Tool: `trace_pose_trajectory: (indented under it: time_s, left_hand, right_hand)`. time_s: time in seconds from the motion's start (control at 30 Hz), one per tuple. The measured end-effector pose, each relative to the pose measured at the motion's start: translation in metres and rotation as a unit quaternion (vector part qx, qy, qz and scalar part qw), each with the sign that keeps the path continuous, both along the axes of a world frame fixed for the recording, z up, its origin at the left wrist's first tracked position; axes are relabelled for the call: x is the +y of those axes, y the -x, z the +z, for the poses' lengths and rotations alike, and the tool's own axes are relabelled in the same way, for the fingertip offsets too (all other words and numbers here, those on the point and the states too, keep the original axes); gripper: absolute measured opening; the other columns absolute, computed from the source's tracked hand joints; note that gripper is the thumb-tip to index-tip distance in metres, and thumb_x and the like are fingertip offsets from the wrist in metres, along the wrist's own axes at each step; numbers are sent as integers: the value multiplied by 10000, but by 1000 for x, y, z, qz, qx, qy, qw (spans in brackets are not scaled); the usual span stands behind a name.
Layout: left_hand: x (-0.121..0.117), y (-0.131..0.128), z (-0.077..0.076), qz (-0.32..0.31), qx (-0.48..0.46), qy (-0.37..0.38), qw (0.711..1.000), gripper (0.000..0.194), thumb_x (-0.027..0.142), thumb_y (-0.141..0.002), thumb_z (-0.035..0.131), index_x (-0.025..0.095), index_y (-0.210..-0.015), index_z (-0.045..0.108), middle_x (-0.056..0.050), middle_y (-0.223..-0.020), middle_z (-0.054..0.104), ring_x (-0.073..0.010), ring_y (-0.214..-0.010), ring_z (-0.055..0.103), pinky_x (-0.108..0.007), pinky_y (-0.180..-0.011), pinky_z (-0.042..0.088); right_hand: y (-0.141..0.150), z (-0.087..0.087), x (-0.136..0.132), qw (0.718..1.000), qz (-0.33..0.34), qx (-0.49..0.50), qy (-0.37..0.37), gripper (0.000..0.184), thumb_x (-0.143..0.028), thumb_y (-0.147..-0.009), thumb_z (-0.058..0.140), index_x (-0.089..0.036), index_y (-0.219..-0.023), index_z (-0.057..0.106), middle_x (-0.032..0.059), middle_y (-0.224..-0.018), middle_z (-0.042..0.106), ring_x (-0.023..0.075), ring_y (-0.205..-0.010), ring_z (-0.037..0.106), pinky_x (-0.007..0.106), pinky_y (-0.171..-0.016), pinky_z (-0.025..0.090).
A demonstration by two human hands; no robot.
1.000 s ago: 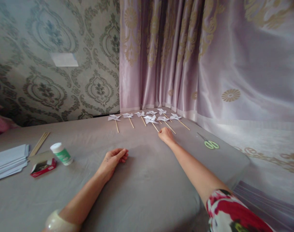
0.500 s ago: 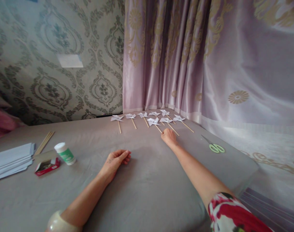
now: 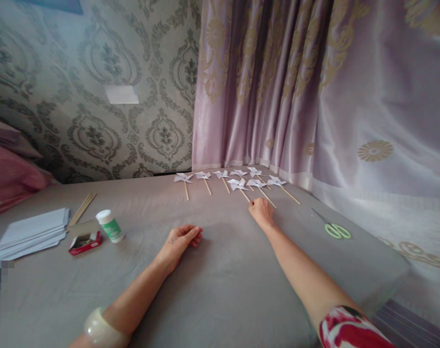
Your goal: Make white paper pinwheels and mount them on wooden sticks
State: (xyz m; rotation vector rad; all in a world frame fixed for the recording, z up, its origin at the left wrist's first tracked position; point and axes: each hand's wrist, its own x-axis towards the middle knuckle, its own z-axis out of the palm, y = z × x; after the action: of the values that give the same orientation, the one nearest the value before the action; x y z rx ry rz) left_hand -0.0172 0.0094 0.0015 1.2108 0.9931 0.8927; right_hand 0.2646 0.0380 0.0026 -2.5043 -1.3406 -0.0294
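1. The head camera looked forward and down over the surface (image 3: 223,285).
2. It faced the far corner, by the curtain (image 3: 214,130).
3. The surface filled the foreground; its far edge lay well off.

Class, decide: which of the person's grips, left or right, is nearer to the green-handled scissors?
Right. The right grip, at the near end of a pinwheel stick, is left of the scissors; the left grip is much farther left, lower in the picture.
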Motion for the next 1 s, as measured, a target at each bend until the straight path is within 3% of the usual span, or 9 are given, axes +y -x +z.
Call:
trace_pose_trajectory:
  time_s: [0.57,1.0]
  left_hand:
    - [0,1,0,0,3,-1,1000,345,453,-601,755,129,-709,700,-47,-662,652,-114,-574,543,-230,-567,420]
    - [0,0,-1,-9,23,-15,1000,397,497,-589,736,127,-722,683,-21,-638,636,-110,-579,536,-233,-578,427]
  right_hand:
    - [-6,-7,0,1000,3,13,-15,300,-325,-902,467,-207,-1051,699,136,-1090,663,240,-998,641,306,-767,483]
    - [5,3,-13,998,14,-13,-60,277,-289,-916,451,-200,-1020,691,120,-1095,630,210,-954,632,278,-732,459]
